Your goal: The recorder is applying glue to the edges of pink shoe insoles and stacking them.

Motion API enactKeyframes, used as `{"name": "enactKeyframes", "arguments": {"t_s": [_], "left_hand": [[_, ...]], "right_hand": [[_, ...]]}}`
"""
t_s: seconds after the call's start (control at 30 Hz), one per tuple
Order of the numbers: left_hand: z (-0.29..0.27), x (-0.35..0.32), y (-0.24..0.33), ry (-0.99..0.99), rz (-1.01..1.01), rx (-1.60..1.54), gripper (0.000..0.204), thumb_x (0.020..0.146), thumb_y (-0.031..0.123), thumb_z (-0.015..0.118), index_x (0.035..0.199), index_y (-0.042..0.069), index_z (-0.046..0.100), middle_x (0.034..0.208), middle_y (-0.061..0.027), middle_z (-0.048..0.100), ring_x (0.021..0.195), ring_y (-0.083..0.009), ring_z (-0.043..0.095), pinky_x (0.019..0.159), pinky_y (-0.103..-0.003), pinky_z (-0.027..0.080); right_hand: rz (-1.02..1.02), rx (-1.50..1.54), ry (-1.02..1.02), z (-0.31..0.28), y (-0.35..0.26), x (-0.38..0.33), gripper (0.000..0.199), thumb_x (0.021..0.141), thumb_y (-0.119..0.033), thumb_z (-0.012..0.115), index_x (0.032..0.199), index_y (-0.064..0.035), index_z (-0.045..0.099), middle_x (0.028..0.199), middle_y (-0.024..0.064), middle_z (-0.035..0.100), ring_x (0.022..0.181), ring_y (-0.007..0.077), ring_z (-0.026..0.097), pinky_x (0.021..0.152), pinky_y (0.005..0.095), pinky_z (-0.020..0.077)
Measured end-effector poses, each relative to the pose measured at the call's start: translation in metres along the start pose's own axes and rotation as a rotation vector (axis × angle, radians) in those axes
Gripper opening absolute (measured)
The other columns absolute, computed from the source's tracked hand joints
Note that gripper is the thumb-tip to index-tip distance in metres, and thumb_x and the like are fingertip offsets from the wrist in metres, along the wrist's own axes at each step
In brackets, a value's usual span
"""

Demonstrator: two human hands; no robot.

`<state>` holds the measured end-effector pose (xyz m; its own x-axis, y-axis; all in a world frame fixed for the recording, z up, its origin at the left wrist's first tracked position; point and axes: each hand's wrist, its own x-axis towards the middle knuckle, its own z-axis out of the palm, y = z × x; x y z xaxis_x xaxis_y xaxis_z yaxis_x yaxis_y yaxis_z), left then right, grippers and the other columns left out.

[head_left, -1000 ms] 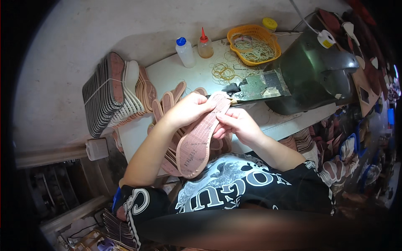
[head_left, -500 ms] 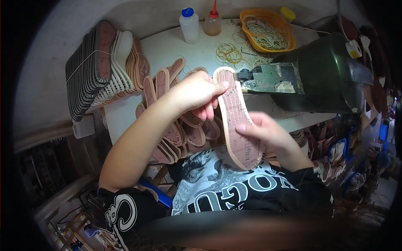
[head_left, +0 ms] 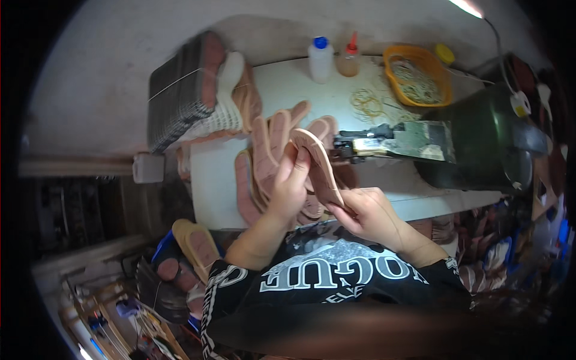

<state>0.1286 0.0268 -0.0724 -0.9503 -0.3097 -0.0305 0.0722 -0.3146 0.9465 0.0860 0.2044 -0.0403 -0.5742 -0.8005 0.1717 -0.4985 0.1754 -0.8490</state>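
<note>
One shoe insole, pinkish brown with a pale edge, is held tilted between both hands, its edge partly toward me. My left hand pinches its upper part, thumb on the face. At its lower end my right hand is closed round it with the thumb along the near side. Just right of the insole is the dark head of a green machine, apart from it. A spread pile of similar insoles lies on the white table left of and behind my hands.
Tied stacks of insoles stand at the table's left. Along the back are a blue-capped bottle, a red-tipped bottle and a yellow basket of bands. Loose bands lie on the white table. More insoles sit lower left.
The view has swung left, so the scene sits further right. The insole has turned from face-on to a tilted, edge-on pose. Both hands still grip it, the left lower on its side.
</note>
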Motion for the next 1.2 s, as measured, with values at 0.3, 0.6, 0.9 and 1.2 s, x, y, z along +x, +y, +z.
{"name": "enactKeyframes", "arguments": {"t_s": [0.3, 0.6, 0.9, 1.2], "left_hand": [[-0.03, -0.029, 0.015, 0.129, 0.304, -0.349, 0.037, 0.1, 0.039, 0.041, 0.112, 0.005, 0.045, 0.088, -0.0076, 0.051, 0.082, -0.0194, 0.053, 0.074, -0.03, 0.044], [-0.168, -0.1, -0.05, 0.593, -0.431, 1.43, 0.061, 0.081, 0.04, 0.069, 0.117, -0.005, 0.049, 0.119, -0.0216, 0.049, 0.119, -0.0363, 0.039, 0.101, -0.045, 0.032], [-0.155, -0.104, 0.013, 0.685, -0.215, 0.861, 0.063, 0.07, 0.023, 0.082, 0.114, -0.006, 0.048, 0.095, -0.0152, 0.062, 0.086, -0.0211, 0.061, 0.076, -0.032, 0.049], [-0.008, -0.041, 0.023, 0.136, 0.181, 0.189, 0.038, 0.086, 0.013, 0.069, 0.116, -0.001, 0.05, 0.105, -0.0089, 0.062, 0.095, -0.0138, 0.059, 0.084, -0.028, 0.047]], "right_hand": [[-0.153, -0.124, -0.125, 0.029, -0.022, 0.017, 0.017, 0.081, -0.013, 0.068, 0.091, -0.0036, 0.058, 0.063, 0.0113, 0.058, 0.057, 0.0278, 0.061, 0.055, 0.0373, 0.0492], [-0.06, -0.334, -0.258, 0.073, 0.03, 0.013, 0.078, 0.079, -0.025, 0.071, 0.143, -0.0038, 0.032, 0.152, 0.0263, 0.016, 0.137, 0.0422, 0.024, 0.11, 0.0489, 0.0229], [-0.058, -0.145, -0.088, 0.051, 0.017, 0.009, 0.058, 0.081, -0.022, 0.069, 0.133, -0.005, 0.048, 0.138, 0.0182, 0.046, 0.132, 0.0338, 0.039, 0.109, 0.042, 0.0293], [0.012, 0.342, 0.13, 0.034, -0.008, 0.021, 0.042, 0.083, -0.016, 0.068, 0.118, 0.0023, 0.051, 0.107, 0.012, 0.059, 0.098, 0.0178, 0.058, 0.086, 0.0329, 0.0473]]}}
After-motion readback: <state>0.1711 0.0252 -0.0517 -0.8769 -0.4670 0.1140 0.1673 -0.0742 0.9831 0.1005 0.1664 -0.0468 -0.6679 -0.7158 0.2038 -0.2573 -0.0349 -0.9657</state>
